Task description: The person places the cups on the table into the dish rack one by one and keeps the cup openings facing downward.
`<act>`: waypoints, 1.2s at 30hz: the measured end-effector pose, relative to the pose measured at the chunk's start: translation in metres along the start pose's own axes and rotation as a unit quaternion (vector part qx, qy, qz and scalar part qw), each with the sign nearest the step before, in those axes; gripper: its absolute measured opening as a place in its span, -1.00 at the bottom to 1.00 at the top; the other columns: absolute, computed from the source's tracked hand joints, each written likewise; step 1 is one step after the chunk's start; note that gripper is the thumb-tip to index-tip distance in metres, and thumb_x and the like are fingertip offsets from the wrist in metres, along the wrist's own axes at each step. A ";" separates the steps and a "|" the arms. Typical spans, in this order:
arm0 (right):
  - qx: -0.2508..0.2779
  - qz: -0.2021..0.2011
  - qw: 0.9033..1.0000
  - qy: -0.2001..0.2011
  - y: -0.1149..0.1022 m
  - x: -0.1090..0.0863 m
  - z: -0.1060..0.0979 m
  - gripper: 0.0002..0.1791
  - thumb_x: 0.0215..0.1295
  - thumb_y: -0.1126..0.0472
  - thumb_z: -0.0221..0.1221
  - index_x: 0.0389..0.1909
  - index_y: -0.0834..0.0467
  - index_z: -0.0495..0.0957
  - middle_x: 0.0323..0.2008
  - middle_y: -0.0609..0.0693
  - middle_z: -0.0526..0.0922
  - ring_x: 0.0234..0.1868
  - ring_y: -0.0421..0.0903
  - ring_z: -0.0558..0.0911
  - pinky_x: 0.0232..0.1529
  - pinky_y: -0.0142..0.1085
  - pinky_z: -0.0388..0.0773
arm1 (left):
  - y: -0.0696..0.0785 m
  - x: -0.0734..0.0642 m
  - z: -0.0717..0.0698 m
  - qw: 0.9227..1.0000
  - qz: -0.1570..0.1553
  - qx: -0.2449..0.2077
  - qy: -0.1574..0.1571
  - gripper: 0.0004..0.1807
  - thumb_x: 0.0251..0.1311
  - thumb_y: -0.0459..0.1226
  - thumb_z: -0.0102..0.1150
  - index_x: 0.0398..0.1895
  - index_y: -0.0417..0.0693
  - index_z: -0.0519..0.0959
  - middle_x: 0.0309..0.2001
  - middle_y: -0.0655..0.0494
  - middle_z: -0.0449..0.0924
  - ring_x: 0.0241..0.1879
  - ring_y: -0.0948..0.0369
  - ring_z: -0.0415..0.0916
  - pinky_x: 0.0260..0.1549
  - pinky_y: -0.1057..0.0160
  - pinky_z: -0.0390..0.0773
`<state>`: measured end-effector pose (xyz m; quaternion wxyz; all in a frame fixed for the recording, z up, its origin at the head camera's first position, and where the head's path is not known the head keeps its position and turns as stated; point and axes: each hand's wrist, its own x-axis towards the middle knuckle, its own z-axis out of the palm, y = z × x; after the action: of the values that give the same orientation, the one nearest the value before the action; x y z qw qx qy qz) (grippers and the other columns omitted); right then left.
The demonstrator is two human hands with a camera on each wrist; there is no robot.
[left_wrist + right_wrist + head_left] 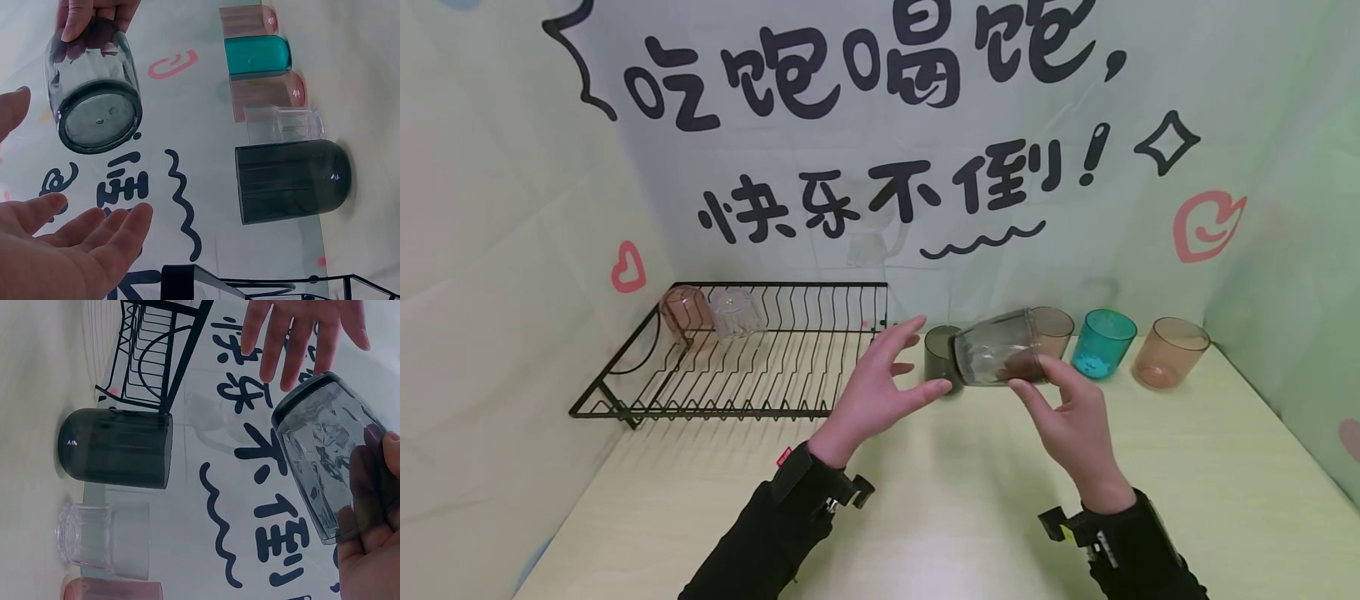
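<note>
In the head view my right hand [1078,425] grips a grey transparent drinking glass [988,346] near its rim, thumb on one side and fingers round the other. The glass is held up above the table, tipped on its side, its base toward the left. My left hand [880,392] is beside that base, thumb and fingers spread, holding nothing. The left wrist view shows a gap between the left hand [81,244] and the glass [100,119]. Behind the held glass, a dark grey glass [937,346] stands upright on the table.
A black wire rack [715,414] stands at the left, bearing a pink glass [685,310] and a clear glass [735,312]. Along the back right stand a pinkish glass [1056,321], a teal glass [1103,346] and an amber-pink glass [1170,354]. A clear glass [284,125] stands beside the dark one.
</note>
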<state>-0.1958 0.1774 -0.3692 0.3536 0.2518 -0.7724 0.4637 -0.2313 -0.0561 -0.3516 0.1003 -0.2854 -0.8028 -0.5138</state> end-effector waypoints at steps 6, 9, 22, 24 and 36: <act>0.040 0.007 0.999 -0.003 -0.021 0.007 0.002 -0.72 0.02 0.46 0.17 -0.20 0.18 0.53 -0.28 -0.03 0.59 -0.23 -0.13 0.50 -0.18 -0.36 0.41 | 0.001 0.004 0.002 1.000 -0.004 -0.022 -0.003 -0.13 -0.11 0.02 0.30 0.31 0.23 0.11 0.27 0.19 0.15 0.19 0.16 0.22 -0.07 0.23 0.43; 0.056 0.015 0.998 -0.003 -0.033 0.011 0.003 -0.76 0.03 0.47 0.15 -0.23 0.26 0.51 -0.29 0.02 0.59 -0.23 -0.12 0.50 -0.17 -0.35 0.41 | 0.003 0.005 0.003 0.999 -0.007 -0.040 -0.006 -0.14 -0.12 0.06 0.29 0.30 0.31 0.12 0.26 0.24 0.15 0.18 0.15 0.23 -0.07 0.23 0.43; 0.132 0.058 0.990 0.003 -0.019 0.006 0.013 -0.68 0.08 0.46 0.11 -0.11 0.20 0.50 -0.23 0.09 0.57 -0.20 -0.07 0.48 -0.11 -0.33 0.41 | 0.013 0.008 0.011 0.992 -0.013 -0.129 -0.013 -0.14 -0.11 -0.11 0.34 0.30 0.33 0.12 0.25 0.22 0.17 0.13 0.19 0.27 -0.06 0.17 0.43; 0.140 0.070 0.988 0.001 -0.018 0.005 0.014 -0.69 0.10 0.43 0.11 -0.09 0.18 0.49 -0.21 0.08 0.56 -0.19 -0.06 0.48 -0.09 -0.30 0.42 | 0.014 0.008 0.012 0.991 -0.019 -0.133 -0.013 -0.14 -0.12 -0.11 0.34 0.29 0.38 0.12 0.23 0.26 0.19 0.11 0.22 0.30 -0.07 0.21 0.44; 0.137 0.101 0.985 -0.004 -0.019 0.001 0.017 -0.66 0.16 0.33 0.10 -0.01 0.14 0.46 -0.13 0.07 0.52 -0.17 -0.08 0.49 -0.08 -0.33 0.43 | 0.027 0.004 0.012 0.983 -0.046 -0.179 -0.021 -0.18 -0.08 -0.16 0.32 0.29 0.35 0.14 0.19 0.19 0.21 0.08 0.17 0.32 -0.10 0.23 0.45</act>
<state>-0.1881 0.1541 -0.3637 0.2638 0.2207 -0.7247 0.5971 -0.2181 -0.0357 -0.3345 0.0072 -0.2724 -0.7118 -0.6474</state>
